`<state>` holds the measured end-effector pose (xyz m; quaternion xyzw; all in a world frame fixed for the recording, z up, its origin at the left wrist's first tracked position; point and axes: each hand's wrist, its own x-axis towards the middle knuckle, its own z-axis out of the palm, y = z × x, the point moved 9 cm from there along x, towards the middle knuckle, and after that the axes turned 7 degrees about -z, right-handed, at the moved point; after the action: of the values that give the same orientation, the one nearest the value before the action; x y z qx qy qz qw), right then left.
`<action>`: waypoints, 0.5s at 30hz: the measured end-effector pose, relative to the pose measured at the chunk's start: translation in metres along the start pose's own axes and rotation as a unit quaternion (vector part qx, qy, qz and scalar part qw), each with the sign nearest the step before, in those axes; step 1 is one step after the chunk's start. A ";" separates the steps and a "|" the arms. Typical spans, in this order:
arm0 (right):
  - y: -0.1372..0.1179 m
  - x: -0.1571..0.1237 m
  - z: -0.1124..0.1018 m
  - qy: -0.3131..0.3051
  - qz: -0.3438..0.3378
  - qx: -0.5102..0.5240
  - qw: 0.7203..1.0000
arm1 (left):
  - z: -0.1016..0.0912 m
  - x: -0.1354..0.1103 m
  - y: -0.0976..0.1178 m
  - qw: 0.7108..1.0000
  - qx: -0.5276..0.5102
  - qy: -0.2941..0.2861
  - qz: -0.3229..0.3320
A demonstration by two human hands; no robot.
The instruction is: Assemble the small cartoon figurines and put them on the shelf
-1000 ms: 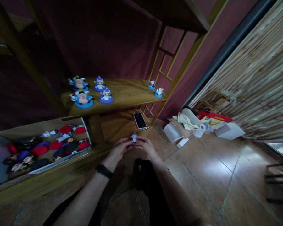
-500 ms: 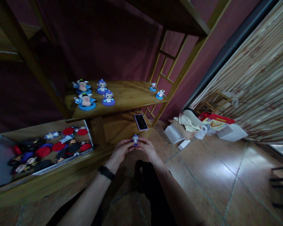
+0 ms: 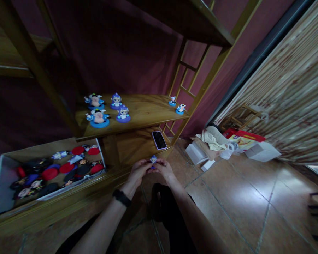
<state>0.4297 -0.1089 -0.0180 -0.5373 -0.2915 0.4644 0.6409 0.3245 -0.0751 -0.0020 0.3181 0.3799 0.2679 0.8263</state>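
Between my two hands is a small purple-haired figurine [image 3: 153, 160] on a purple base, held upright. My left hand [image 3: 138, 171] grips its base from the left, fingers closed. From the other side my right hand [image 3: 164, 169] is closed on the same base. On the wooden shelf [image 3: 148, 107] ahead stand two purple figurines [image 3: 123, 113] and two blue pig figurines [image 3: 98, 118] at the left. Near the shelf's right end are a small pig figurine [image 3: 180, 109] and another small blue-based figurine [image 3: 172, 101].
A white box [image 3: 0, 185] of jumbled figurines with red, black and purple bases sits at the lower left. A phone [image 3: 159, 140] lies on the lower shelf. Cartons [image 3: 196, 153], cloth and a red box [image 3: 243, 135] rest on the tiled floor by the curtain.
The view has shifted slightly, so the shelf and hands appear a little lower. Both hands still hold the purple figurine, and my fingers have shifted slightly around its base.
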 end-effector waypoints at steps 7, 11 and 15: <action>-0.004 -0.002 0.004 -0.019 0.007 0.002 1.000 | -0.003 0.002 0.002 1.000 0.001 0.017 0.001; -0.007 -0.006 0.008 -0.034 0.003 0.025 0.999 | -0.009 0.000 0.004 0.999 0.014 0.044 0.009; -0.006 -0.006 0.012 -0.043 -0.002 0.033 0.999 | -0.009 -0.002 0.006 0.998 0.020 0.047 0.031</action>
<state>0.4186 -0.1093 -0.0087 -0.4948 -0.3044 0.4950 0.6461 0.3147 -0.0693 -0.0012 0.3332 0.4130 0.3007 0.7924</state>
